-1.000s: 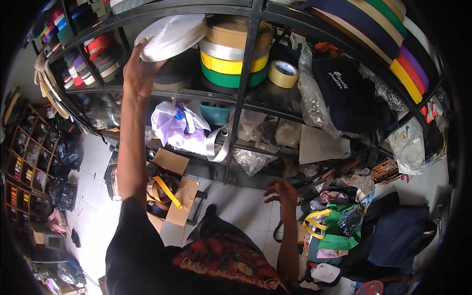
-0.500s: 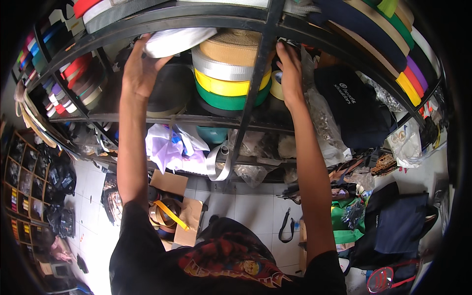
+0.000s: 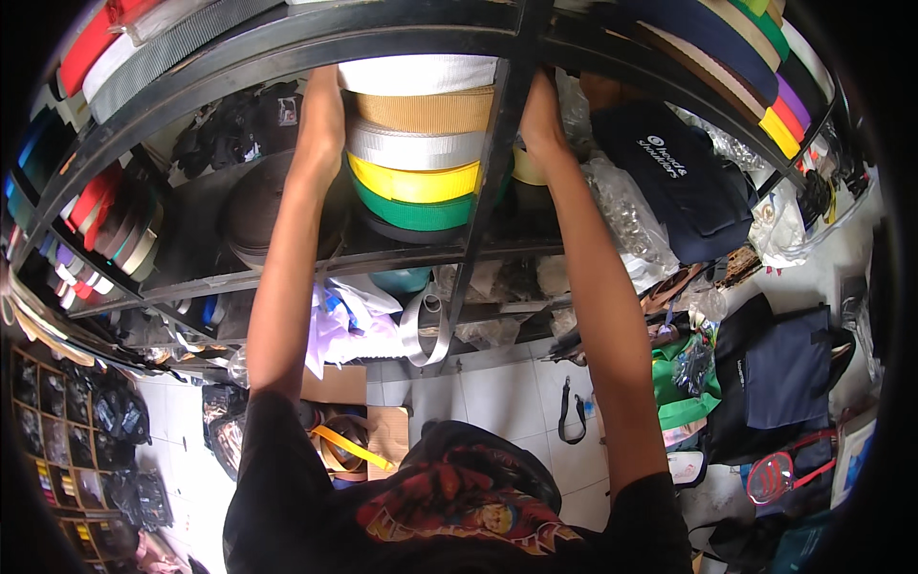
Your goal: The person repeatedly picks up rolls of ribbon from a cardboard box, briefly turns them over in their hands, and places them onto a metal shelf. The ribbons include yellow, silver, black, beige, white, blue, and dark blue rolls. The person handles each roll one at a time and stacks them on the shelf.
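A white webbing roll [image 3: 416, 75] tops a stack inside the dark metal shelf. Under it lie a tan roll [image 3: 421, 110], a silver-grey roll [image 3: 411, 145], a yellow roll [image 3: 411, 179] and a green roll [image 3: 411, 209], with a dark one lowest. My left hand [image 3: 323, 120] is closed on the left edge of the white roll, its fingertips hidden behind the roll and the shelf beam. My right hand [image 3: 542, 124] reaches in to the right of the upright post, level with the upper rolls; its fingers are hidden, so its hold cannot be made out.
The shelf's upright post [image 3: 502, 134] stands between the stack and my right arm. A large dark roll [image 3: 277, 210] lies to the left. Right of my arm are clear plastic bags [image 3: 626, 210] and a navy bag [image 3: 669, 182]. An open cardboard box [image 3: 387, 435] sits on the floor below.
The white roll was tilted and off to the left in my left hand; now it rests level on the stack. Both hands have reached deeper into the shelf, and the view has shifted.
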Motion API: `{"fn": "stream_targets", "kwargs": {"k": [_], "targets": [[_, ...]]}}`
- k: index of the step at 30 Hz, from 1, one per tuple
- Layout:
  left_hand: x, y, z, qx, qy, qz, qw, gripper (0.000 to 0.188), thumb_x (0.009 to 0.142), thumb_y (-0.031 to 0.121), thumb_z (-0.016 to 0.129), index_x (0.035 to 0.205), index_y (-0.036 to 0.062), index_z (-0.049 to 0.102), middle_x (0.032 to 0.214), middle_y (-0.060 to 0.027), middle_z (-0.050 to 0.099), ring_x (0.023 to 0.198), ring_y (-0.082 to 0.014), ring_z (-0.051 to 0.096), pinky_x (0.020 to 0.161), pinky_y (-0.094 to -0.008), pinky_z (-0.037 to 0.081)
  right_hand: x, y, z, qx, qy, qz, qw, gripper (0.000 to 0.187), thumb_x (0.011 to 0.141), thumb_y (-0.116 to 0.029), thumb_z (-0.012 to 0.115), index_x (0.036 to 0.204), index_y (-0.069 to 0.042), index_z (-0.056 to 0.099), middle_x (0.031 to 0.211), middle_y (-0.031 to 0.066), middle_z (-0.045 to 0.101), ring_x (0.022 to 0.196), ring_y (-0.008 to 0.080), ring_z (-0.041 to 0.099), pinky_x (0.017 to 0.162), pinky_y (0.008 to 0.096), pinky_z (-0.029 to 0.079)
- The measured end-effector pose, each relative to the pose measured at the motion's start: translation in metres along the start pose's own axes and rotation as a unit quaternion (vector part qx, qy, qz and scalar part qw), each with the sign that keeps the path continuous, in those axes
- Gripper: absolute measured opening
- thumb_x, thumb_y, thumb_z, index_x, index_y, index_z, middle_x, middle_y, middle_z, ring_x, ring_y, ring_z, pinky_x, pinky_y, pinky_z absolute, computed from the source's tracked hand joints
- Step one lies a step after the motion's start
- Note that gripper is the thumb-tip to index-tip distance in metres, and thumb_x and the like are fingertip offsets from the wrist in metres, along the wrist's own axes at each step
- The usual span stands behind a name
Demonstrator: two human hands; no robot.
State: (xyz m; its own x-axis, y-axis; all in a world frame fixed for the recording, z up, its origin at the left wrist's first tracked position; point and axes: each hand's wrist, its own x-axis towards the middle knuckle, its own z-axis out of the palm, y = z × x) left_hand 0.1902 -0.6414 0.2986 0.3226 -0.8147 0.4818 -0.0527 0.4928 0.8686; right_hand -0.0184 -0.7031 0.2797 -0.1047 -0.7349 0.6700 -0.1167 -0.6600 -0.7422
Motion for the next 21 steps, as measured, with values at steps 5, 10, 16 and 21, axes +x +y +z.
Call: {"fn": "stream_targets", "kwargs": {"k": [5,10,16,21], "targets": [[-0.005,-0.008,0.001,0.104,0.003,0.073,0.992,0.071,0.102,0.054,0.032,0.131,-0.0076,0.052,0.126,-0.0123,0.055,0.123,-0.0204,0.043,0.112,-0.0317,0.022,-0.003,0.004,0.028,0.282,0.05,0.141,0.948,0.055,0.105,-0.042,0.032,0.135,0.0,0.049,0.133,0.0115,0.055,0.12,0.0221,0.051,0.104,0.0336,0.036],[-0.002,-0.017,0.003,0.037,0.003,0.101,0.994,0.064,0.103,0.053,0.031,0.126,-0.0034,0.053,0.122,-0.0079,0.053,0.118,-0.018,0.042,0.111,-0.0305,0.021,-0.013,-0.012,0.019,0.189,0.01,0.081,0.979,0.054,0.104,-0.044,0.035,0.135,-0.003,0.049,0.126,0.0067,0.057,0.115,0.0182,0.053,0.1,0.0298,0.04],[0.008,-0.031,0.0,-0.083,0.021,0.093,0.992,0.046,0.103,0.043,0.04,0.122,0.0046,0.056,0.121,-0.0022,0.055,0.119,-0.0139,0.045,0.109,-0.0312,0.026,-0.008,0.01,0.012,0.095,0.017,0.005,0.995,0.047,0.103,-0.04,0.044,0.133,-0.005,0.051,0.121,0.0056,0.06,0.114,0.0158,0.057,0.096,0.0292,0.046],[0.003,-0.021,0.01,-0.117,0.07,0.135,0.981,0.049,0.102,0.041,0.041,0.13,0.0031,0.054,0.126,-0.0038,0.058,0.119,-0.0171,0.051,0.105,-0.0314,0.033,-0.008,0.009,0.009,0.031,0.013,-0.002,0.999,0.047,0.102,-0.039,0.046,0.133,-0.004,0.051,0.121,0.0062,0.059,0.114,0.0163,0.056,0.096,0.0294,0.045]]}}
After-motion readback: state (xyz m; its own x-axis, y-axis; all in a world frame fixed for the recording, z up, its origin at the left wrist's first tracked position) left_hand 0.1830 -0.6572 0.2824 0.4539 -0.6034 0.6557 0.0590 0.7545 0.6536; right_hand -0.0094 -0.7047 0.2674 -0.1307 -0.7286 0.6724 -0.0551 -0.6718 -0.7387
